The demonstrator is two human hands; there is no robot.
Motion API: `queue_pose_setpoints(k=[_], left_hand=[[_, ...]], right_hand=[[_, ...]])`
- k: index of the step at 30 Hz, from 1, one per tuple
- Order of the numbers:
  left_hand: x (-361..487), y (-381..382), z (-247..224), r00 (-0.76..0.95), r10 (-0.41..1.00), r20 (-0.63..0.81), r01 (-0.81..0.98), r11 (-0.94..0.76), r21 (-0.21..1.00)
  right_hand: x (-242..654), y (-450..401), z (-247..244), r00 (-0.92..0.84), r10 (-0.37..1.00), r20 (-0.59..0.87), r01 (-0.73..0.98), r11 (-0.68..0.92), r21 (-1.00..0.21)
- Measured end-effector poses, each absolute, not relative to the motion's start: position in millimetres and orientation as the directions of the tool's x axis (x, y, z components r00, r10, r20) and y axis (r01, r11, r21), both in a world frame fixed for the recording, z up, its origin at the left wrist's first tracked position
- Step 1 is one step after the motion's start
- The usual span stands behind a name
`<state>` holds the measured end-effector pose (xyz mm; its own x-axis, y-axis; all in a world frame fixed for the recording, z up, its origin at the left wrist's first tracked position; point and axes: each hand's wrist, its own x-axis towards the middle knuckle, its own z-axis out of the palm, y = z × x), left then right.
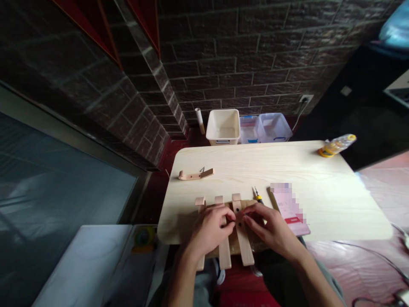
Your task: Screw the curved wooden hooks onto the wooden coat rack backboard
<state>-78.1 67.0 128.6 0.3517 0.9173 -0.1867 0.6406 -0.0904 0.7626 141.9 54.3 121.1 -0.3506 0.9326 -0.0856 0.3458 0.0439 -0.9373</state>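
Note:
Three light wooden strips with curved far ends lie side by side over a brown board at the table's near edge. The right strip (244,247) shows two dark holes or screws. My left hand (214,224) rests over the middle strip (224,253) and the left strip (200,209), its thumb and index finger brought together beside the right strip. From the other side my right hand (268,224) pinches near the same dark spots. Whatever either hand holds is too small to make out. A yellow and black screwdriver (259,198) lies just beyond my right hand.
Another curved wooden piece (195,175) with screws by it lies at the table's (287,166) back left. A pink box (289,209) is right of my right hand. A clear bottle (337,146) stands at the back right; bins (223,138) are behind the table.

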Motion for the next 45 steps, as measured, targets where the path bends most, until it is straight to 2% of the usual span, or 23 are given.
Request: queue_pose_setpoints(k=[8, 12, 16, 19, 23, 26, 29, 31, 35, 38, 41, 45], left_hand=[[-77, 65, 126, 0.302, 0.933, -0.196, 0.618, -0.035, 0.786], [-77, 64, 122, 0.312, 0.936, -0.161, 0.599, -0.063, 0.798], [-76, 65, 118, 0.315, 0.938, -0.142, 0.579, -0.072, 0.812], [-75, 66, 117, 0.311, 0.938, -0.154, 0.540, -0.041, 0.840], [-73, 66, 116, 0.330, 0.937, -0.110, 0.513, -0.080, 0.855], [-73, 66, 117, 0.341, 0.936, -0.087, 0.514, -0.109, 0.851], [-74, 66, 117, 0.329, 0.937, -0.116, 0.510, -0.073, 0.857], [-76, 66, 117, 0.328, 0.934, -0.144, 0.481, -0.034, 0.876], [-78, 68, 118, 0.339, 0.922, -0.186, 0.421, 0.028, 0.907], [-75, 70, 121, 0.351, 0.914, -0.204, 0.408, 0.047, 0.912], [-72, 71, 123, 0.369, 0.910, -0.189, 0.432, 0.012, 0.902], [-71, 72, 124, 0.357, 0.928, -0.103, 0.480, -0.088, 0.873]], right_hand=[[142, 54, 123, -0.344, 0.930, -0.130, 0.330, -0.010, -0.944], [134, 54, 122, -0.328, 0.934, -0.143, 0.281, -0.048, -0.959], [131, 52, 121, -0.305, 0.946, -0.108, 0.285, -0.018, -0.958], [138, 55, 122, -0.233, 0.970, -0.063, 0.367, 0.028, -0.930], [151, 80, 128, -0.007, 1.000, -0.030, 0.609, -0.019, -0.793], [157, 108, 129, 0.059, 0.995, -0.076, 0.828, -0.091, -0.553], [160, 128, 121, 0.059, 0.985, -0.164, 0.916, -0.118, -0.382], [162, 133, 110, 0.040, 0.975, -0.217, 0.929, -0.116, -0.351], [170, 125, 89, -0.032, 0.966, -0.257, 0.914, -0.075, -0.398], [175, 114, 79, -0.047, 0.957, -0.288, 0.925, -0.067, -0.374], [175, 108, 74, -0.056, 0.936, -0.347, 0.953, -0.053, -0.298], [172, 107, 73, -0.054, 0.923, -0.380, 0.975, -0.033, -0.220]])
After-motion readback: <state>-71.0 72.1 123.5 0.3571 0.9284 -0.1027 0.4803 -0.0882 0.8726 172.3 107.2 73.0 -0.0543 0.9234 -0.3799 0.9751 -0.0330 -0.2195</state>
